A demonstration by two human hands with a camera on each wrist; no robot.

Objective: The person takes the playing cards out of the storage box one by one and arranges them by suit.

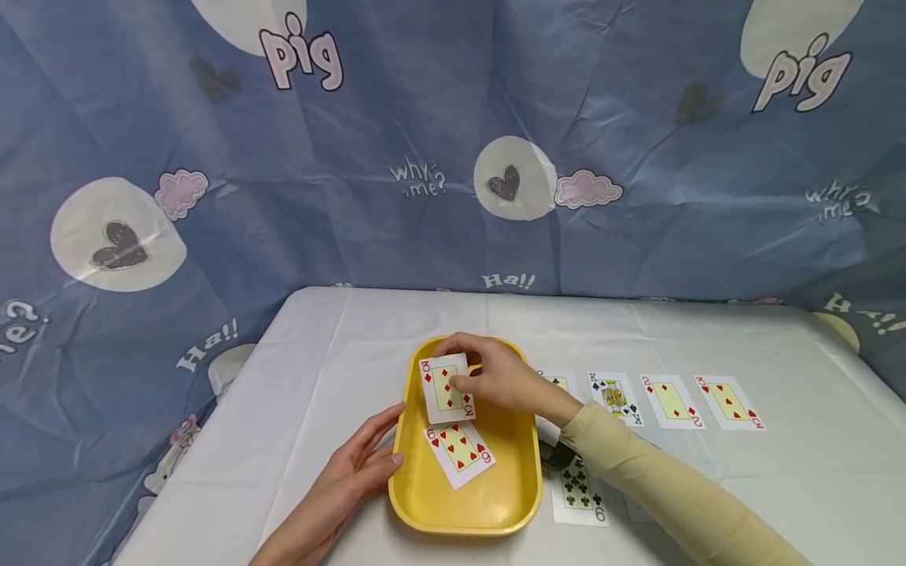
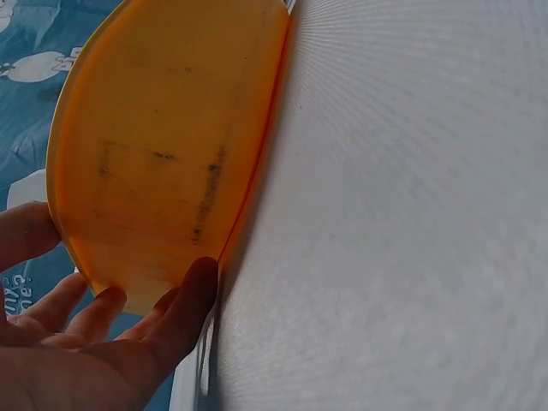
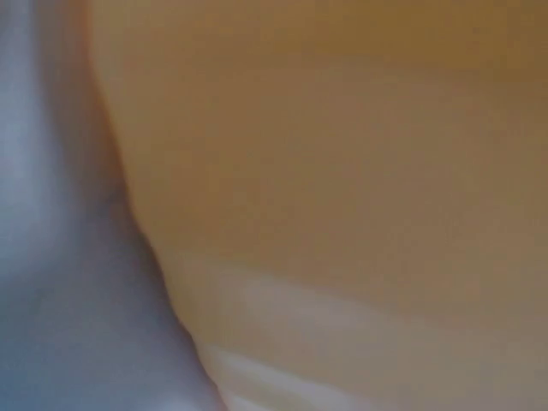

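Note:
My right hand point(image 1: 491, 373) pinches a three of diamonds point(image 1: 439, 393) over the upper part of a yellow tray point(image 1: 506, 503). Thumb on the card's face, the other fingers are partly hidden behind it. Below that card, a hearts card point(image 1: 463, 460) lies face up in the tray at a slant. My left hand point(image 1: 347, 468) touches the tray's left side with extended, spread fingers. In the left wrist view its fingertips point(image 2: 203, 274) rest against the outer wall point(image 2: 163, 145). The right wrist view is blurred, mostly a yellow surface point(image 3: 300, 188).
Right of the tray, a row of face-up cards holds a partly covered clubs card point(image 1: 557, 382), a king of spades point(image 1: 613, 397), a two of diamonds point(image 1: 672, 402) and a hearts card point(image 1: 729, 402). Nearer lies another clubs card point(image 1: 580, 499). My right sleeve point(image 1: 665, 479) crosses above the white table point(image 1: 340, 354).

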